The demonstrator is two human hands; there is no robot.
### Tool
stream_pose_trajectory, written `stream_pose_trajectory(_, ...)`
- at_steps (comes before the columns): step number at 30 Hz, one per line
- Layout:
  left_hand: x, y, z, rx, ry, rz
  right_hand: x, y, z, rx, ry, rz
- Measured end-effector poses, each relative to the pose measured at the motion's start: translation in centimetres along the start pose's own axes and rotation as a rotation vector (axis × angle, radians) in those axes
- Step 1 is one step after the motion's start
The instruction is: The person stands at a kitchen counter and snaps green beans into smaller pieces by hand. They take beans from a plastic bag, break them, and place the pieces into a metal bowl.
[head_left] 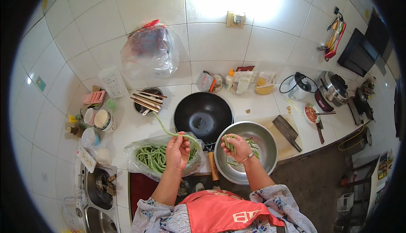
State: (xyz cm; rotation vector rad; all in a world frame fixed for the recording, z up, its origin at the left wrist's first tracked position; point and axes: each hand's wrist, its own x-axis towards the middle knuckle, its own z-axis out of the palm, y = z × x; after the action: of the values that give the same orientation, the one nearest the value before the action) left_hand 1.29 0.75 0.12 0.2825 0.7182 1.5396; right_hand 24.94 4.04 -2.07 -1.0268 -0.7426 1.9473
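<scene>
Long green bean [160, 123], one, gripped between thumb and fingers of my left hand [177, 152], the nearer hand; right hand [241, 149] lies to its right, closed around short bean pieces [230, 143]. Long axis: bowed, crosswise, near end curving rightward toward my right hand, far end slanting forward and left. Below right hand: steel bowl [266, 160], more pieces [254, 144] inside. Below left hand: clear plastic bag [131, 152], whole beans [150, 159]. Farther: black wok [185, 109]; then chopsticks [146, 100], where the bean's far end points
</scene>
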Motion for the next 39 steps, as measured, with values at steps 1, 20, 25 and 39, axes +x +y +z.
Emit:
stream_pose_trajectory(1,0.1,-0.1,0.0,0.004,-0.001,-0.025,-0.4,-0.1,0.0,-0.100,0.073,-0.025)
stream_pose_trajectory(20,0.4,-1.6,2.0,0.089,-0.082,-0.037,-0.2,-1.0,3.3,-0.313,-0.158,-0.164)
stream_pose_trajectory(25,-0.1,-1.7,2.2,0.231,-0.070,0.042,-0.1,-1.1,4.7,-0.346,-0.317,-0.073)
stream_pose_trajectory(39,0.1,-0.1,0.6,0.475,-0.009,0.211,1.1,-0.1,5.3,-1.144,0.062,-0.577)
